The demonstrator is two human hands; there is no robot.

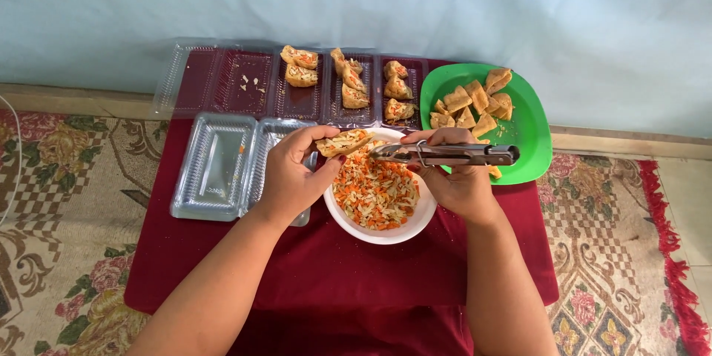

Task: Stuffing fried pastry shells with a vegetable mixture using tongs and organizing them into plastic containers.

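You have two clear plastic clamshell trays (215, 167), one white bowl (382, 233) of shredded vegetables, one green plate (530, 133), one pair of metal tongs (452, 154), and eight filled tofu pieces (354, 78) in the far tray.

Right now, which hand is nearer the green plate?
The right hand. It holds metal tongs right at the green plate edge; the left hand is across the white bowl, holding a stuffed pastry.

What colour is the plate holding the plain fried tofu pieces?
Bright green; the plate sits at the right of the red cloth, clearest in the head view.
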